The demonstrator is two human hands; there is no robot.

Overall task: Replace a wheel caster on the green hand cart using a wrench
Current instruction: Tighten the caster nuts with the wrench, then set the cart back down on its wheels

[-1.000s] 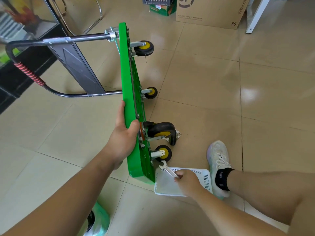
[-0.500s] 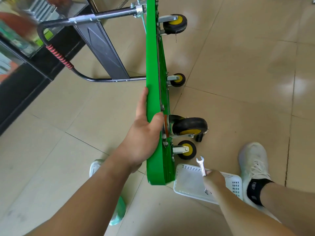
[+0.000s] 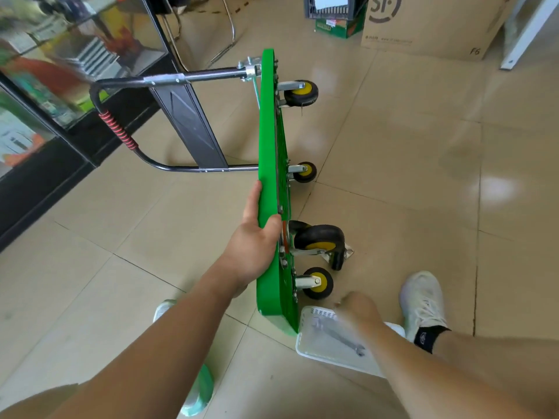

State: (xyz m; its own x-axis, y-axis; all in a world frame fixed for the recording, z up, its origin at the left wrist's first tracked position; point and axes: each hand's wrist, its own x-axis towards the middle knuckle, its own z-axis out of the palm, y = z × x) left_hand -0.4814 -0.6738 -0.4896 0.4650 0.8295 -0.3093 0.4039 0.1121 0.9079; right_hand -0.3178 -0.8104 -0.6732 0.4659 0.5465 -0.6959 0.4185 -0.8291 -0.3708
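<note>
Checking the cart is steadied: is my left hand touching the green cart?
Touching. The head view shows the left hand gripping the green cart at its edge, thumb wrapped over it.

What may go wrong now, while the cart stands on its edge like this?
1. Only the left hand steadies the green cart; if the grip slips, it may fall toward the right shoe.
2. The white basket with the wrench lies right beside the cart's lower corner; a shifting cart may knock it.

Head view, high, facing down, close
</note>
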